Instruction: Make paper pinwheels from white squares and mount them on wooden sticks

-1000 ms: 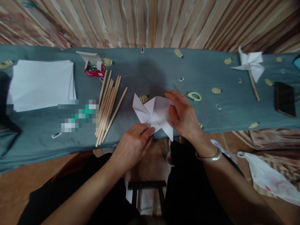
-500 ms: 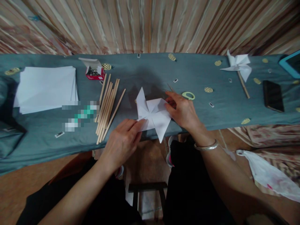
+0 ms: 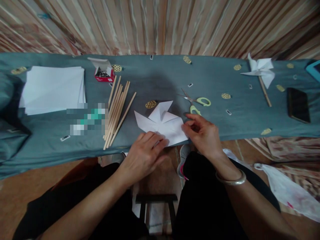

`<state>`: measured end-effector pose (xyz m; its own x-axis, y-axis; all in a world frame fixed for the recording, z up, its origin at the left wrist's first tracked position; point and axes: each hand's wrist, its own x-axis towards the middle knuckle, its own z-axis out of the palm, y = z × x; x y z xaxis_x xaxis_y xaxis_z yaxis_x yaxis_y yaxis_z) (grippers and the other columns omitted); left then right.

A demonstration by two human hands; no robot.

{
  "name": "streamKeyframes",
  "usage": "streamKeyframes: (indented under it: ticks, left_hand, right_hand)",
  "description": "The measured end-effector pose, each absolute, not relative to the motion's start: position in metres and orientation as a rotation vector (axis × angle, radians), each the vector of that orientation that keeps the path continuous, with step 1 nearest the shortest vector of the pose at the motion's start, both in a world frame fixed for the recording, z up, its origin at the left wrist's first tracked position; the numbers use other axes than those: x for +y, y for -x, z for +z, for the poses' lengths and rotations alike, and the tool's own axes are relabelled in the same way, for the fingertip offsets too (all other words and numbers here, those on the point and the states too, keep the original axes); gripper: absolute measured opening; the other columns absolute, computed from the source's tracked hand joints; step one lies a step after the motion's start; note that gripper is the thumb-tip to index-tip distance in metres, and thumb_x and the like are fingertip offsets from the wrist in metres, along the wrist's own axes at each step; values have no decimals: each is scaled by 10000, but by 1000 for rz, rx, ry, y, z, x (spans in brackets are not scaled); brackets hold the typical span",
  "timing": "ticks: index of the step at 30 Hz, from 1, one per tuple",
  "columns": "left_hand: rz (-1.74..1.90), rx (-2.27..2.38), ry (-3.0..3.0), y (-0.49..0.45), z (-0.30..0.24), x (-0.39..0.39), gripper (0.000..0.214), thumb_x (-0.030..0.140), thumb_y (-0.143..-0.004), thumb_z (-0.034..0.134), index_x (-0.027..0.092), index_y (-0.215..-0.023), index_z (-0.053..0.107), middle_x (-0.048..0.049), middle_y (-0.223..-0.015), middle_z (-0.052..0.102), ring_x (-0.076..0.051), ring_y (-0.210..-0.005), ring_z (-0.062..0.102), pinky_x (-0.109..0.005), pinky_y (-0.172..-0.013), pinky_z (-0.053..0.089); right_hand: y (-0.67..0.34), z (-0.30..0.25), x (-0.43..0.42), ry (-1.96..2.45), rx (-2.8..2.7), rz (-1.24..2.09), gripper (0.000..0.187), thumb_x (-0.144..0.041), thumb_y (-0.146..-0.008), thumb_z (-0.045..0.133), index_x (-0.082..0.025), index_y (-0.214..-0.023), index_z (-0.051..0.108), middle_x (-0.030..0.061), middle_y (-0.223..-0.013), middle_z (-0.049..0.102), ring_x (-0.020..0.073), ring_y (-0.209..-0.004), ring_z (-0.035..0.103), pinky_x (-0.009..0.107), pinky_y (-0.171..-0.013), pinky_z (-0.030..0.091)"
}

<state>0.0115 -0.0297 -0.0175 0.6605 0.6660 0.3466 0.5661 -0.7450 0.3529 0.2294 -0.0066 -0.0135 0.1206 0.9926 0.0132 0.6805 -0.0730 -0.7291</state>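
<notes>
A folded white paper pinwheel lies at the front edge of the cloth-covered table, its four-cornered blades spread around the middle. My left hand grips its near edge between thumb and fingers. At its right side my right hand pinches a blade, thumb against fingertips. Scissors with pale green handles lie partly spread just beyond my right hand. To the left of the pinwheel lies a bundle of wooden sticks.
A stack of white paper lies at the left. Near it stands an open red box of small metal pieces. At the right are a finished-looking pinwheel on a stick, a dark phone and a blue-edged device.
The paper pinwheel has turned in my hands and sits a little nearer the table edge. Both hands have shifted right and nearer, uncovering the scissors. The view has moved slightly.
</notes>
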Motion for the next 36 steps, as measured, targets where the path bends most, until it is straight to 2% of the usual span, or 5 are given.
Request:
streamKeyframes:
  ticks: [5,18,23,28,36]
  left_hand:
    - [710,1050,-2730,-13,-24,-27,162,145,-902,553,139,-1048,621,-84,-966,672,-216,-875,560,-341,-700,434]
    - [702,1070,-2723,-7,-27,-21,181,143,-894,571,125,-1062,636,-88,-974,671,-215,-870,567,-348,-710,493]
    - [729,1049,-2688,-8,-26,-21,160,140,-895,569,89,-1019,656,-102,-944,664,-207,-851,575,-340,-730,547]
    - [734,1039,-2680,-5,-25,-22,177,119,-885,576,79,-1038,657,-107,-974,676,-216,-882,589,-363,-768,569]
    - [731,1036,-2654,-4,-25,-23,192,106,-892,558,71,-1057,649,-114,-992,682,-210,-903,592,-366,-798,575]
  right_hand:
    - [-232,-9,-12,1856,-1689,644,348,-274,-779,630,-165,-1109,666,26,-793,742,168,-677,682,311,-708,537]
    - [-227,-7,-22,1825,-1816,585,359,-264,-814,632,-158,-1157,636,21,-804,741,171,-685,682,304,-667,550]
    - [-231,-4,-23,1614,-1990,239,235,-222,-870,560,-162,-1066,676,85,-967,730,233,-919,662,395,-845,534]
    - [-230,-5,-24,1406,-2100,256,251,-104,-873,501,-166,-1031,686,106,-1099,696,238,-1029,622,424,-927,506]
    - [-230,-5,-24,1363,-2180,309,227,-142,-859,563,-198,-1041,688,119,-1360,531,283,-1245,502,495,-1021,444]
